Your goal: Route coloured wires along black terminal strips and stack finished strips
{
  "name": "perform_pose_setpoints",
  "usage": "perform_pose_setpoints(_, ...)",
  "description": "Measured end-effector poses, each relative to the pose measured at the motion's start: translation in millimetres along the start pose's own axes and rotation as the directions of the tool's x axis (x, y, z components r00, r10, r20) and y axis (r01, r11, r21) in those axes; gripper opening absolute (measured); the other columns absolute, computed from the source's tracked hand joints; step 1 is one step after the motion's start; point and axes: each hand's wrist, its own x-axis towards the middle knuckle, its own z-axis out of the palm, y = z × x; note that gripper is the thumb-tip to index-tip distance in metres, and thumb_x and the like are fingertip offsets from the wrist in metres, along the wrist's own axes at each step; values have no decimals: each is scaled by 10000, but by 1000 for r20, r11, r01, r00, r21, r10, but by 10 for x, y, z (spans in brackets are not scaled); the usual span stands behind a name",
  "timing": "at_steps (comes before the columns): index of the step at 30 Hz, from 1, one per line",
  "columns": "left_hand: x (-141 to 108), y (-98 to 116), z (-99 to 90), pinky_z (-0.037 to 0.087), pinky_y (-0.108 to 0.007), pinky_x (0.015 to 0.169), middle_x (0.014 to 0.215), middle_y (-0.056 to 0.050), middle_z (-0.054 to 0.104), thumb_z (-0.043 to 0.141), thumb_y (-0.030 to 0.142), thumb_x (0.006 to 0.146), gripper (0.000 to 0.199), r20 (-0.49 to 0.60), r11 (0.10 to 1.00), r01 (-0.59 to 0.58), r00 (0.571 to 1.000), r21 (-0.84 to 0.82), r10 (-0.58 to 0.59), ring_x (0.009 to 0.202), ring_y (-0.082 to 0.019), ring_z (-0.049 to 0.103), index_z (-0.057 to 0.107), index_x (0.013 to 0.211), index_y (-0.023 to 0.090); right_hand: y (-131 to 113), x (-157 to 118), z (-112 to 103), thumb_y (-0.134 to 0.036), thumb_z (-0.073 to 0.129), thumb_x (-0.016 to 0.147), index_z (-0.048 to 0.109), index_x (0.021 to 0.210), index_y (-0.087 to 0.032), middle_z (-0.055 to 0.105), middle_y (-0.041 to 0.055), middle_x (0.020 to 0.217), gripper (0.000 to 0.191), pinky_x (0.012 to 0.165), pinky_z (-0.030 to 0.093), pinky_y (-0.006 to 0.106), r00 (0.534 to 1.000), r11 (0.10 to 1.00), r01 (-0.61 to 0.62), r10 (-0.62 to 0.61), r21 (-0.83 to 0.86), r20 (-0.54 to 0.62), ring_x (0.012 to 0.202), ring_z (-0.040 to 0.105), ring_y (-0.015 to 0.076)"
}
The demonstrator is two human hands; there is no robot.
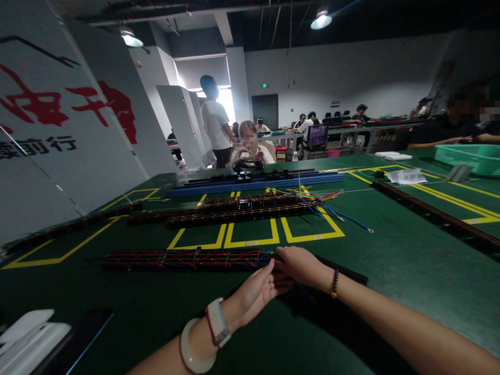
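On the near side of the green table (pixel 156 307), just short of the yellow tape (pixel 253 243): long black rail (pixel 219 259), lying crosswise, laced with red wires (pixel 167 259). Over it, palm down: right hand (pixel 300 265), with curled fingers near a short blue wire (pixel 268 254). Just below and touching: left hand (pixel 253 291), with loosely stretched fingers. Can't see the contact points, so can't tell gripping from resting on either side.

Looks stiff lengthwise, probably light for its length but awkward to lift from one end. Expect soft, easily snagged wires; probably fragile at the joints. To move: hold by the black body, hands well apart, clear of wiring. To handle wires: pinch lightly on the insulation, no tugging.
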Motion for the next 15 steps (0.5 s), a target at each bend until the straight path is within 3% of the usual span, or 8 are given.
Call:
perform_pose_setpoints(6, 18, -5, -27, 446, -276, 831, 1099, -136, 588, 481, 394, 884, 354, -18, 1000, 24, 1000, 5, -24, 865, -127, 596, 520, 1075, 98, -26, -7, -2, -322, 416, 912, 555, 875, -155, 636, 68, 809, 221, 537, 302, 268, 1000, 999, -20, 19, 40, 15, 754, 627, 195)
perform_pose_setpoints(11, 22, -9, -33, 378, -307, 1007, 1185, -118, 556, 485, 353, 889, 306, 0, 995, 20, 1000, -100, -20, 1034, -133, 564, 521, 1079, 116, -98, -3, 43, -271, 409, 913, 565, 925, -142, 628, 79, 861, 203, 612, 374, 269, 1000, 996, -10, 10, 85, 2, 772, 611, 178)
perform_pose_setpoints(15, 50, -19, -32, 386, -330, 1004, 1112, -103, 578, 497, 345, 881, 281, -11, 985, 25, 1000, -172, -27, 971, -140, 582, 523, 1035, 112, -179, -27, 98, -200, 402, 904, 584, 915, -122, 596, 107, 931, 198, 732, 415, 297, 997, 999, 33, -32, 7, -74, 851, 566, 196)
